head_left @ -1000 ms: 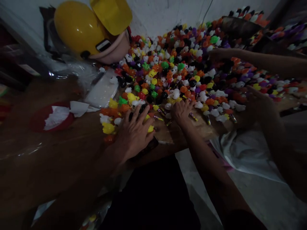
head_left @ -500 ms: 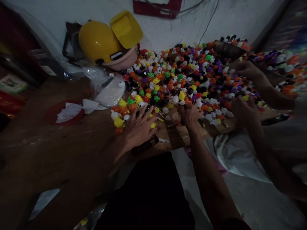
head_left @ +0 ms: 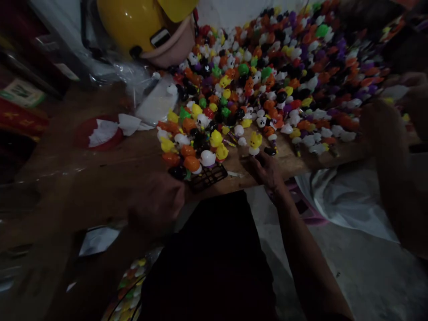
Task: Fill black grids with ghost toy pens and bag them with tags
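My left hand (head_left: pixel 157 200) is over the table's front edge, left of a black grid tray (head_left: pixel 219 174). It is blurred and dark; its fingers look curled, and anything inside them is hidden. In and around the tray stand small toy figures, among them a white one (head_left: pixel 207 158) and an orange one (head_left: pixel 191 163). To the right, my right hand (head_left: pixel 267 171) rests low at the table edge. Its fingertips close on the white base of a yellow toy figure (head_left: pixel 255 141), which stands upright. A dark figure (head_left: pixel 270 151) lies just beside these fingers.
A big heap of colourful toy figures (head_left: pixel 247 71) covers the table's back and right. At far right are a co-worker's hands (head_left: pixel 384 120). A yellow helmet (head_left: pixel 123 26) sits by a pink basin (head_left: pixel 177 47); a red dish (head_left: pixel 80 136) with white paper lies left.
My left hand has moved off the figures, down and left, its fingers now curled. At my right hand a yellow figure now stands upright. The view has tilted down.
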